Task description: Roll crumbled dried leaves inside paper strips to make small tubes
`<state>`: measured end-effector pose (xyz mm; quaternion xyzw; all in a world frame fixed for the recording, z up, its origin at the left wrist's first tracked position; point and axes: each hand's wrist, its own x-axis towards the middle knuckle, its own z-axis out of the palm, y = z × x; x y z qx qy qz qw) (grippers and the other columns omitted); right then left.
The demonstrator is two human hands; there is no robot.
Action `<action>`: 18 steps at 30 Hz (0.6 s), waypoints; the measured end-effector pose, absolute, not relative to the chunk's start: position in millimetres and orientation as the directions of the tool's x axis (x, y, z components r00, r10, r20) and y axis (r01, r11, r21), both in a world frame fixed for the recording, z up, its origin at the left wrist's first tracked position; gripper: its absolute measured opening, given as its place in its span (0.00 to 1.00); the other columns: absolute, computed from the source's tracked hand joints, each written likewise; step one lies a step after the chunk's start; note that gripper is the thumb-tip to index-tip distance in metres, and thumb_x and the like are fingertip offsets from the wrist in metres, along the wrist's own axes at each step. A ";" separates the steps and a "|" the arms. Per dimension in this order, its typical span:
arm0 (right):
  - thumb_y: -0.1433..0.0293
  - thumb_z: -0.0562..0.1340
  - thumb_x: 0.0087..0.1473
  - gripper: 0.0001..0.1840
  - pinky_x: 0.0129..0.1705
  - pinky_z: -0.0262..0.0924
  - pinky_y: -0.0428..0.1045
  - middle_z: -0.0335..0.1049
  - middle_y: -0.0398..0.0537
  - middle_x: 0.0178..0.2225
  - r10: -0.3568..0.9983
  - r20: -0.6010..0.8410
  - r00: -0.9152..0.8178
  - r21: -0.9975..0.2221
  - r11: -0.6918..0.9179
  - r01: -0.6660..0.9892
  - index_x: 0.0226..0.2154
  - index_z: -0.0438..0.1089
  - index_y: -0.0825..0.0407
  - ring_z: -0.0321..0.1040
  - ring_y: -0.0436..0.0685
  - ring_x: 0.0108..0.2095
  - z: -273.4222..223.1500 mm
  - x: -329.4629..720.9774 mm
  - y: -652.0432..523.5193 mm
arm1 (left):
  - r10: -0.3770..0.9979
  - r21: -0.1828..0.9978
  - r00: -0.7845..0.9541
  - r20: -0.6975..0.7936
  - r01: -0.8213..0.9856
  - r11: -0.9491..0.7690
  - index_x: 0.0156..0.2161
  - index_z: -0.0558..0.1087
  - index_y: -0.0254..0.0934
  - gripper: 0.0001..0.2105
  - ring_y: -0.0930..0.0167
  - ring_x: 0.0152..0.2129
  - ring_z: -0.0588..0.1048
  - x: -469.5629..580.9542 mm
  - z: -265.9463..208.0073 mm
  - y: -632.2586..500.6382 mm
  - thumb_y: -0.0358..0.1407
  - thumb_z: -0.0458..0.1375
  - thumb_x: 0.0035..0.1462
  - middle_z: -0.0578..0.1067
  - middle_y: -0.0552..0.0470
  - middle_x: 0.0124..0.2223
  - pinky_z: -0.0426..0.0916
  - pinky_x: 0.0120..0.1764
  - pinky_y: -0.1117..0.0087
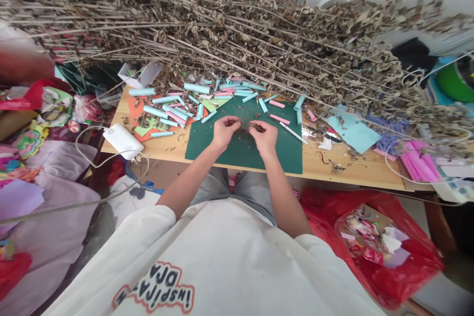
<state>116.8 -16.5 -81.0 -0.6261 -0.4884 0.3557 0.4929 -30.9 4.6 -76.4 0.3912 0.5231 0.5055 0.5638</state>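
Where the wooden tabletop [314, 170] begins on the left, a white rectangular power bank [123, 141] lies askew at its front edge. Just behind it, a bright orange paper sheet [133, 110] sits beneath a scatter of small light-blue and pink paper tubes [197, 88], which spreads rightward along the back. Above all this, a long heap of dried grey-brown plant stalks with curled leaves [222, 24] stretches from side to side.

Over the middle of a dark green rectangular mat [244, 150], the left hand [225, 133] comes in from a forearm slanting up and rightward, its fingers curled and its thumb and forefinger narrowed to a pinch on small brown dried leaf fragments [242, 126]. Facing it, near but apart, the right hand [264, 136] bends inward from a forearm slanting up and leftward; its thumb and index are drawn close together, though whether they grip anything I cannot tell.

A thin white stick [293, 133] crosses the mat's right edge. Further right lie a pale blue paper sheet [353, 130], tangled violet-blue strings [394, 131] and folded bright pink paper [418, 162].
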 end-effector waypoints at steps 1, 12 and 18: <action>0.65 0.65 0.45 0.15 0.37 0.70 0.51 0.79 0.48 0.32 0.957 0.038 0.289 -0.962 -0.043 0.270 0.36 0.78 0.54 0.74 0.57 0.31 -79.9 120.2 -15.7 | 0.981 0.976 -0.071 -0.183 -0.133 0.173 0.34 0.75 0.32 0.08 0.73 0.29 0.75 -33.6 -77.3 6.2 0.31 0.64 0.46 0.78 0.50 0.32 0.71 0.36 0.71; 0.73 0.55 0.54 0.22 0.54 0.66 0.59 0.74 0.52 0.51 0.980 0.195 0.031 -0.776 0.135 0.616 0.51 0.72 0.51 0.73 0.60 0.48 -69.5 145.8 -13.7 | 0.937 0.740 0.212 0.276 0.576 -0.348 0.46 0.77 0.36 0.13 0.63 0.48 0.73 -48.3 -70.6 -1.8 0.29 0.52 0.61 0.78 0.45 0.46 0.67 0.54 0.59; 0.76 0.57 0.49 0.25 0.61 0.59 0.63 0.68 0.58 0.55 0.970 0.237 -0.057 -0.619 0.196 0.761 0.52 0.71 0.54 0.65 0.66 0.56 -70.6 151.8 7.7 | 0.934 0.694 0.290 0.208 0.629 -0.350 0.56 0.70 0.35 0.21 0.61 0.49 0.73 -53.5 -74.8 -5.9 0.33 0.59 0.57 0.73 0.41 0.53 0.69 0.53 0.59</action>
